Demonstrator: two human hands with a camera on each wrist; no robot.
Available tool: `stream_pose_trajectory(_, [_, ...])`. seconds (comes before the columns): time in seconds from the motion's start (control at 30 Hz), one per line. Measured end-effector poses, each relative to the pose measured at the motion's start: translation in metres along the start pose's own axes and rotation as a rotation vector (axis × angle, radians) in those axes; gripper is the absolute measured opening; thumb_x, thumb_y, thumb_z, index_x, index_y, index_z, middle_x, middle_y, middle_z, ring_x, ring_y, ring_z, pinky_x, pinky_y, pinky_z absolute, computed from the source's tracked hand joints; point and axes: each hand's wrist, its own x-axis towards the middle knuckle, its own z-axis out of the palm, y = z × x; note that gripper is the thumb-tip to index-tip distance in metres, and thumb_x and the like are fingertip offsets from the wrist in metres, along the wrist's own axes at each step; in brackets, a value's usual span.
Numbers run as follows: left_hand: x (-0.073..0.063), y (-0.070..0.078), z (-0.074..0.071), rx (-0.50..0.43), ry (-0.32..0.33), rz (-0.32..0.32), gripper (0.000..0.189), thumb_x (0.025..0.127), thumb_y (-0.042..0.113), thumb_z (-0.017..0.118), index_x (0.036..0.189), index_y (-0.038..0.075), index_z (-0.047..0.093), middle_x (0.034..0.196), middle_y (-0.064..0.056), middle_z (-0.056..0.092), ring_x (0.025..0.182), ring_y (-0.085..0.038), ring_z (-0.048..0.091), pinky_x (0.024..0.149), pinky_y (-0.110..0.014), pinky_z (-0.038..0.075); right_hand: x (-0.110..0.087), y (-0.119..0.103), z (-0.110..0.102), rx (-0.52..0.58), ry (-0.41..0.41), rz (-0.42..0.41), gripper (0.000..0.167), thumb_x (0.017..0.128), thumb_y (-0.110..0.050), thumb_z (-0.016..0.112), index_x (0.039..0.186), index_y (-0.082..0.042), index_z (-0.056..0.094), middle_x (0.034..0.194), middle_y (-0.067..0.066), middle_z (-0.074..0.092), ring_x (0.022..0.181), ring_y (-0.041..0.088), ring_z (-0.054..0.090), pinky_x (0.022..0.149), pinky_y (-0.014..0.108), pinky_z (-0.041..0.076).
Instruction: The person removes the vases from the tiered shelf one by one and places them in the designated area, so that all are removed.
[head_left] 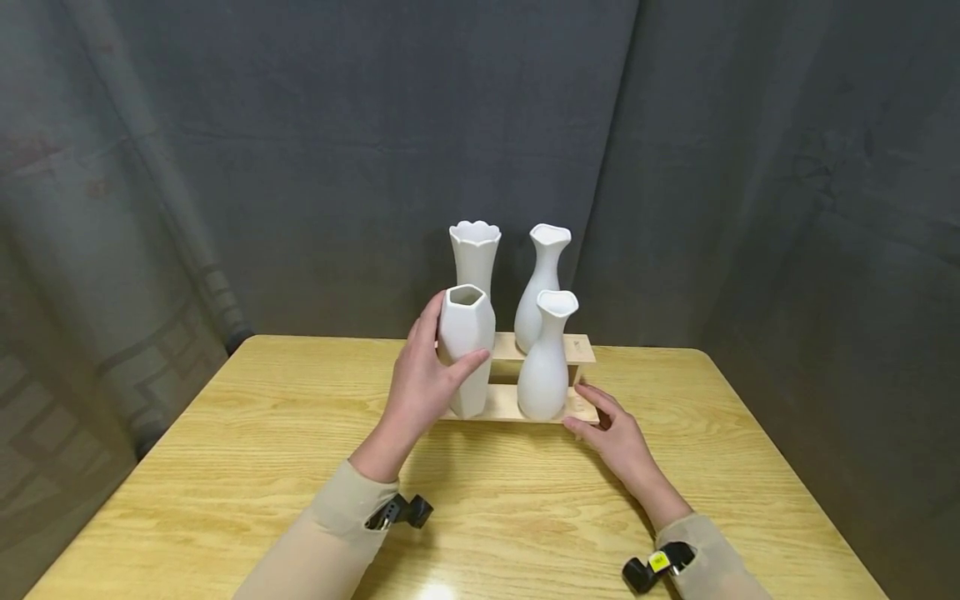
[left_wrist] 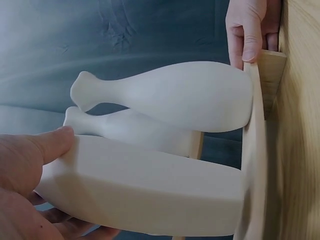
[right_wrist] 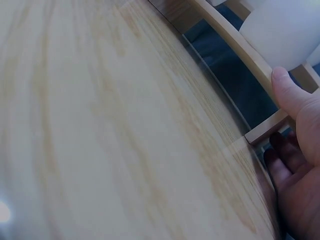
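Observation:
My left hand [head_left: 427,379] curls round a white faceted vase [head_left: 467,333], thumb on its front and fingers along its left side. In the left wrist view, the base of this faceted vase [left_wrist: 150,190] is at the lower board of a two-step wooden stand [head_left: 502,403]. My right hand [head_left: 617,433] grips the right end of that lower board. The right wrist view shows the thumb [right_wrist: 290,92] on the board's edge and the fingers curled below. Close to this hand, a round-bellied white vase [head_left: 544,375] with a wavy mouth stands on the lower step.
On the upper step behind stand a white vase with a scalloped rim [head_left: 476,250] and another wavy-mouthed white vase [head_left: 536,292]. The stand rests near the back of a wood-grain table [head_left: 525,508]. A dark grey curtain [head_left: 375,167] hangs directly behind the table.

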Motion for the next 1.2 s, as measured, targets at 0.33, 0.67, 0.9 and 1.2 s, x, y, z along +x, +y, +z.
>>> stream_pose_trajectory(0.33, [-0.003,0.001,-0.015,-0.01,0.001,-0.017,0.1,0.09,0.02,0.096,0.171,0.02,0.037,0.156,-0.01,0.055,0.133,-0.034,0.061,0.107,-0.059,0.056,0.0,0.002,0.0,-0.006,-0.007,0.003,0.078,0.102,-0.041,0.082,0.168,-0.015,0.049,0.177,0.013,0.034,0.165,0.039,0.026,0.128,0.056,0.034])
stream_pose_trajectory(0.67, [0.001,-0.005,-0.046,0.017,0.029,-0.029,0.098,0.093,0.018,0.094,0.172,0.021,0.035,0.156,-0.01,0.054,0.128,-0.034,0.061,0.104,-0.057,0.057,0.0,-0.001,-0.002,-0.011,0.005,-0.013,0.076,0.102,-0.039,0.082,0.167,-0.013,0.05,0.176,0.015,0.036,0.164,0.039,0.028,0.129,0.056,0.031])
stream_pose_trajectory(0.9, [0.003,-0.017,-0.063,0.027,0.07,-0.051,0.098,0.094,0.018,0.092,0.172,0.019,0.034,0.155,-0.013,0.054,0.129,-0.036,0.061,0.104,-0.059,0.057,0.001,0.002,0.0,-0.005,-0.002,0.001,0.077,0.102,-0.039,0.082,0.167,-0.014,0.049,0.176,0.015,0.035,0.164,0.039,0.027,0.129,0.055,0.031])
stream_pose_trajectory(1.2, [0.014,-0.032,-0.076,0.051,0.15,-0.023,0.095,0.094,0.015,0.091,0.171,0.016,0.036,0.154,-0.018,0.054,0.13,-0.039,0.061,0.103,-0.062,0.057,0.0,0.001,-0.001,-0.001,-0.003,0.007,0.079,0.102,-0.042,0.082,0.168,-0.014,0.048,0.177,0.014,0.033,0.165,0.039,0.024,0.13,0.056,0.029])
